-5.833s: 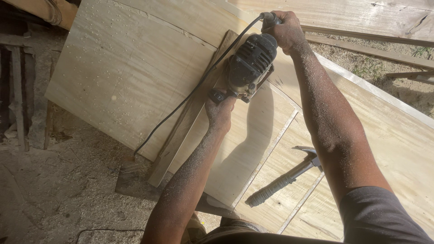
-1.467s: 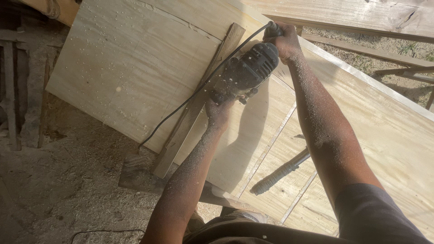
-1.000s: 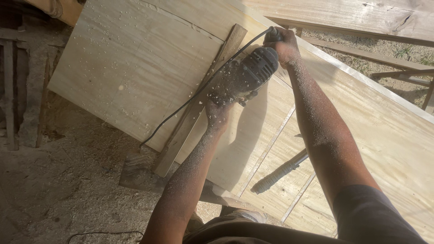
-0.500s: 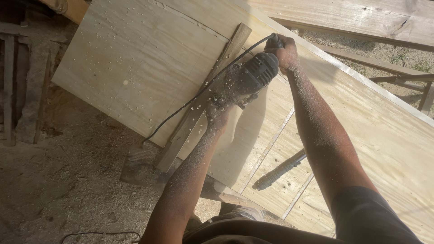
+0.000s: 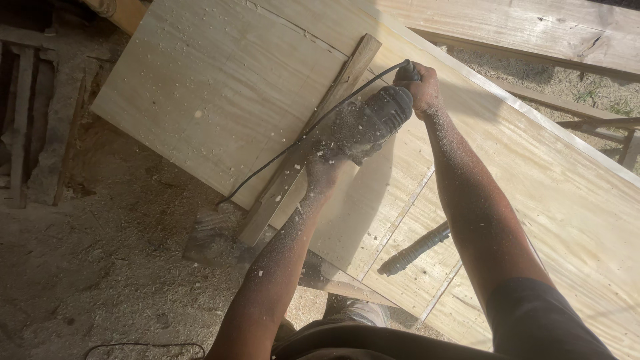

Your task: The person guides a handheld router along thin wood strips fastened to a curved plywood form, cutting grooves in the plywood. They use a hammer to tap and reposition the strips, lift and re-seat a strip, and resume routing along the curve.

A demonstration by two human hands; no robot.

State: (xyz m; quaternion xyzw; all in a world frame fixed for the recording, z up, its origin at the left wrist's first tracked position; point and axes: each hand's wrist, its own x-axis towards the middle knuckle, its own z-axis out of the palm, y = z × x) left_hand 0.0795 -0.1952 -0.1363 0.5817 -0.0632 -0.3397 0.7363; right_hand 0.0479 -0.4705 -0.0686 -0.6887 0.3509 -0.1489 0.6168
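A dark grey handheld electric cutting tool lies low on a large pale plywood sheet, right beside a long narrow wooden batten that rests diagonally across the sheet. The right hand is wrapped tight around the tool's rear handle at the far end, fingers curled shut on it. The left hand is at the tool's front, its fingers closed about the body there, though flying wood chips blur the exact grip. A thin black power cord runs from the handle, over the batten and off the near edge of the sheet toward the ground. Both forearms are dusted with sawdust. On the sheet between the arms lies a dark hammer handle, apart from both hands. Pale straight lines cross the plywood near it. Beneath the sheet's near edge the sawdust-covered dirt floor shows, with weathered planks at the far left.
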